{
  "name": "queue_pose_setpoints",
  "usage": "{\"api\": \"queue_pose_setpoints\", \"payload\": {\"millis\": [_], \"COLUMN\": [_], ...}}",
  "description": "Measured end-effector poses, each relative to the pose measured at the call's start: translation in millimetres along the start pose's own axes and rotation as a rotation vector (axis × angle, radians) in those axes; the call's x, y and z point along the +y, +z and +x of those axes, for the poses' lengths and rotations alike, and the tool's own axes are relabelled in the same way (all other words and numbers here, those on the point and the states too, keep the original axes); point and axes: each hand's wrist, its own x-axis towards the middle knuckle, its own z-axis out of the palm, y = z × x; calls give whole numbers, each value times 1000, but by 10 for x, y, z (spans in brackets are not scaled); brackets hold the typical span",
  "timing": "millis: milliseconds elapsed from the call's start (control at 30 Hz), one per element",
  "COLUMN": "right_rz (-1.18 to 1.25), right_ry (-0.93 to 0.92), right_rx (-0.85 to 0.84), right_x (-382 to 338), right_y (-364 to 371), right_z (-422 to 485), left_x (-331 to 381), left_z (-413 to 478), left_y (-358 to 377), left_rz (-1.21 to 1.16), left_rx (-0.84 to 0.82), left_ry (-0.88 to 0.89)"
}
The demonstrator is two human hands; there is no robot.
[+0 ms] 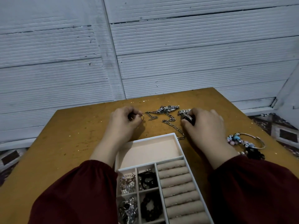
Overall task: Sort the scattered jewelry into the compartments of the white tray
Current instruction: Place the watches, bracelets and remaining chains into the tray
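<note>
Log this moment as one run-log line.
left hand: pinching ring | right hand: on watch | chain: on table | tray: large compartment empty

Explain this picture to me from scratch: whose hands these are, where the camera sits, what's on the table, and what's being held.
There is no machine here: a person wears a camera on the head, looking down at both hands. The left hand pinches a small ring in its fingers. The right hand grips a watch. Between them, a silver chain lies on the wooden table. A beaded bangle lies to the right. The white tray sits near the person: its large far compartment is empty, while the small ones hold jewelry.
</note>
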Motion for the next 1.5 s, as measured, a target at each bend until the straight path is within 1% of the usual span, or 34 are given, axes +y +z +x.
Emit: {"api": "queue_pose_setpoints", "payload": {"millis": [233, 333, 500, 633, 733, 767, 900, 1033, 1200, 1367, 1500], "right_rz": [321, 477, 974, 1161, 1365, 1399, 1368, 1277, 1223, 1215, 1266], "right_ry": [-92, -88, 86, 157, 232, 249, 228, 236, 233, 264, 290], "right_rx": [190, 215, 129, 59, -22, -51, -151, -182, -195, -245, -286], "right_x": [-44, -100, -213, -318, -382, -388, -362, -313, -256, -228, -193], "right_y": [-79, -120, -203, -249, -286, -299, -315, -245, -209, -216, -227], "right_z": [-148, -269, -452, -585, -640, -646, -663, -668, -640, -627, -615], "left_x": [21, 35, 45, 92, 101, 101, 96, 91, 61, 45, 43], "left_z": [-285, -439, -734, -993, -1117, -1144, -1186, -1169, -1142, -1122, -1117], "left_y": [-3, -46, -113, -151, -185, -193, -223, -230, -229, -228, -226], "left_rz": [-121, -153, -247, -316, -305, -300, -297, -277, -274, -267, -267], "left_rx": [100, 165, 258, 256, 270, 275, 285, 274, 276, 281, 281], "left_ry": [-13, -30, -101, -142, -144, -146, -157, -173, -180, -167, -156]}}
